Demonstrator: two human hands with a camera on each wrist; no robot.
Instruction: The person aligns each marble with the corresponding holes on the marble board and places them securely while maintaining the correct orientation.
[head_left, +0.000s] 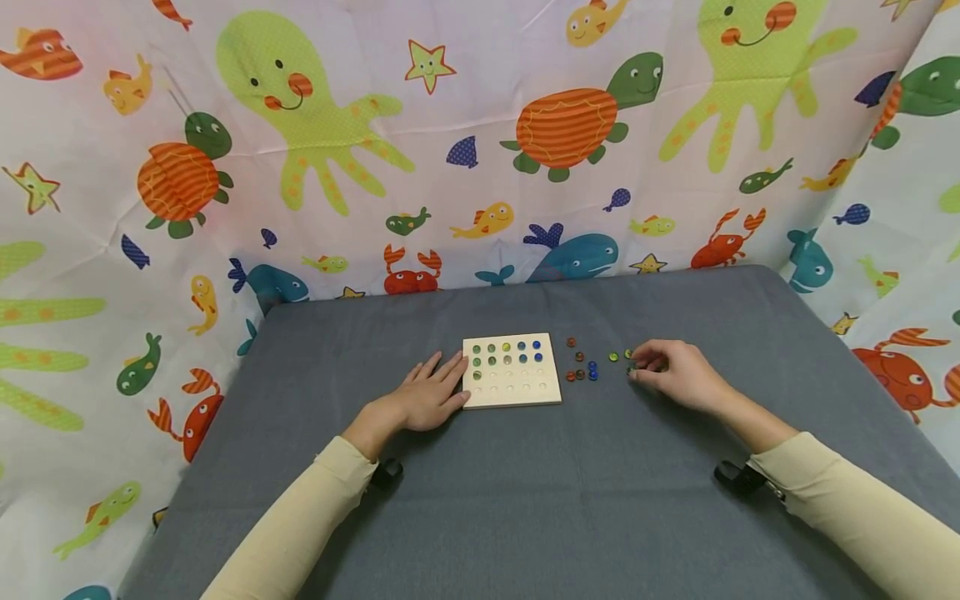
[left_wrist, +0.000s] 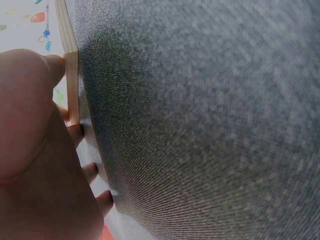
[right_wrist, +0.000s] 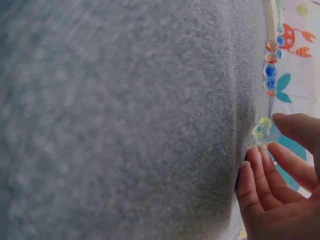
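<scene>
A pale wooden board (head_left: 517,398) with rows of round hollows lies on the grey cloth. Marbles fill its two far rows, and one green marble (head_left: 477,375) sits at the left of the third. My left hand (head_left: 423,400) rests flat with spread fingers at the board's left edge, its thumb touching the wood (left_wrist: 72,90). My right hand (head_left: 678,375) is to the right of the board, thumb and fingers apart, with its fingertips beside a clear greenish marble (right_wrist: 261,131). Two green marbles, one of them (head_left: 613,357) a little to the left, lie close by.
Between board and right hand lie several loose orange-brown marbles (head_left: 580,357) and two blue marbles (head_left: 592,370). The grey cloth (head_left: 525,500) covers the table. A curtain (head_left: 480,108) printed with sea animals hangs behind and at the sides.
</scene>
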